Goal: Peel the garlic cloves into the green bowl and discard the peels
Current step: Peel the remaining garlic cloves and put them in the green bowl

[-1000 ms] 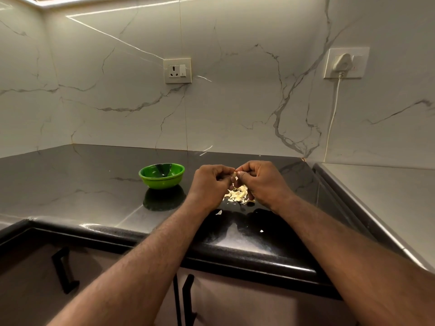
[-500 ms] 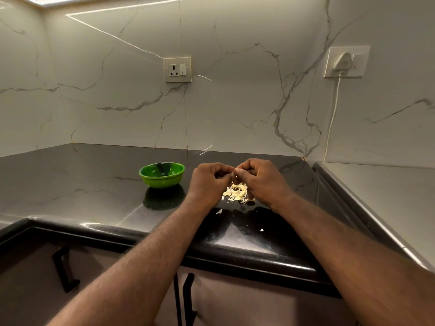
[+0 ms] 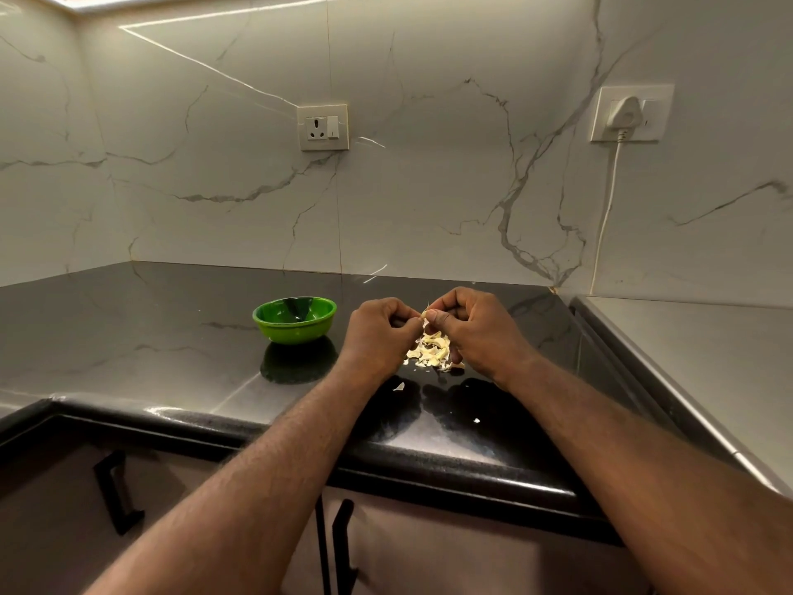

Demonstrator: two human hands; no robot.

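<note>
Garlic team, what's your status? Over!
Left hand and right hand pinch a garlic clove above the peel pile. Green bowl sits to their left. Nothing lies between.

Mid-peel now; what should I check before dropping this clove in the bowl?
1. Grip: ok, left hand and right hand both pinch the garlic clove.
2. Clove fully bare: cannot tell, the hands cover most of it.
3. Green bowl upright, beside the left hand: ok.
4. Peels in one pile: not ok, stray flakes lie nearer the counter edge.
5. Bowl contents: cannot tell.
</note>
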